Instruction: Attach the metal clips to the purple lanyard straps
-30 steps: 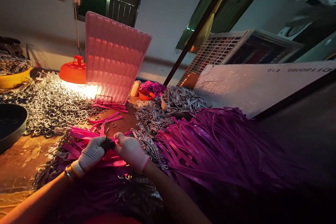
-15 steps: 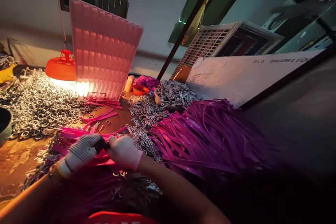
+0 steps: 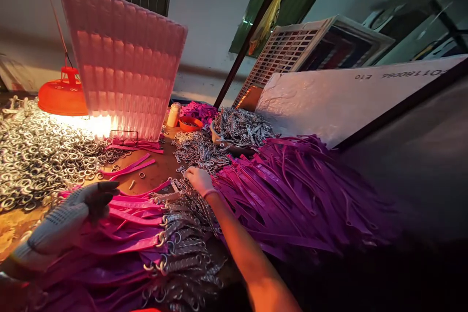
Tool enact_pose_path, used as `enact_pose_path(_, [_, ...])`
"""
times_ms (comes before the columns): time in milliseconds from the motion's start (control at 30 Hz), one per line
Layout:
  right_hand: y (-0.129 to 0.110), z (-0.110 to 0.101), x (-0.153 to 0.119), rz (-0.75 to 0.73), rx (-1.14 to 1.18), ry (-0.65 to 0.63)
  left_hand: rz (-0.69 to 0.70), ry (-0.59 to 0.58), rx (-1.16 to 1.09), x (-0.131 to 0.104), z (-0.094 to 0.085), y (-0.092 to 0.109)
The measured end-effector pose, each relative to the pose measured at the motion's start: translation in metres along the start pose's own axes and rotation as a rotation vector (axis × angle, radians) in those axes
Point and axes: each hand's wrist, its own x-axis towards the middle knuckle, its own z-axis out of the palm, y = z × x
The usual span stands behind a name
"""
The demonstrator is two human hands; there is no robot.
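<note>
My left hand, in a pale dotted glove with dark fingertips, hovers at the left over the near pile of pink straps. Its fingers are stretched out and apart, with nothing visible in them. My right hand, in a white glove, reaches to the far end of the metal chains attached by rings to those straps. Its fingers are curled and closed; what they hold, if anything, is hidden. Just beyond it lies a heap of loose metal chain pieces.
A big heap of metal rings lies at the left under a red lamp. Behind stands a pink ribbed panel. More purple straps are piled at the right. A small orange bowl and a bottle stand farther back.
My hands were together over the near straps and have parted. The right moved away and right to the chains; the left drew back left and opened. The view shifted slightly.
</note>
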Motion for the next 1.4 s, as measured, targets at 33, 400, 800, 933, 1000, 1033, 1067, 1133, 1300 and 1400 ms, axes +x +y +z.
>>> enact_pose_path(33, [0.006,0.004,0.011,0.032,0.002,0.015,-0.042,-0.061,-0.146,0.002,0.009,-0.004])
enact_pose_path(400, [0.052,0.064,0.078,0.268,0.091,-0.122,-0.094,-0.111,-0.64,0.014,0.048,-0.016])
enact_pose_path(800, [-0.031,0.025,0.008,-0.068,0.314,0.165,0.117,0.131,-0.476,-0.005,0.059,-0.022])
enact_pose_path(933, [-0.096,0.02,-0.051,-0.324,0.579,0.002,0.167,0.148,-0.425,-0.012,0.068,-0.017])
enact_pose_path(1000, [-0.118,0.021,-0.069,-0.411,0.623,-0.046,0.202,0.164,-0.428,-0.015,0.072,-0.017])
enact_pose_path(1033, [-0.126,0.023,-0.075,-0.436,0.626,-0.044,0.224,0.179,-0.422,-0.017,0.073,-0.019])
enact_pose_path(1067, [-0.13,0.025,-0.078,-0.45,0.62,-0.032,0.251,0.198,-0.404,-0.019,0.074,-0.02])
enact_pose_path(1133, [-0.134,0.03,-0.082,-0.443,0.577,0.018,0.334,0.251,-0.282,-0.023,0.073,-0.024])
enact_pose_path(1300, [-0.129,0.032,-0.087,-0.459,0.294,0.113,0.465,0.278,0.165,-0.029,0.07,-0.026])
enact_pose_path(1400, [-0.129,0.028,-0.095,-0.506,0.096,0.147,0.253,0.135,-0.043,-0.03,0.073,-0.024])
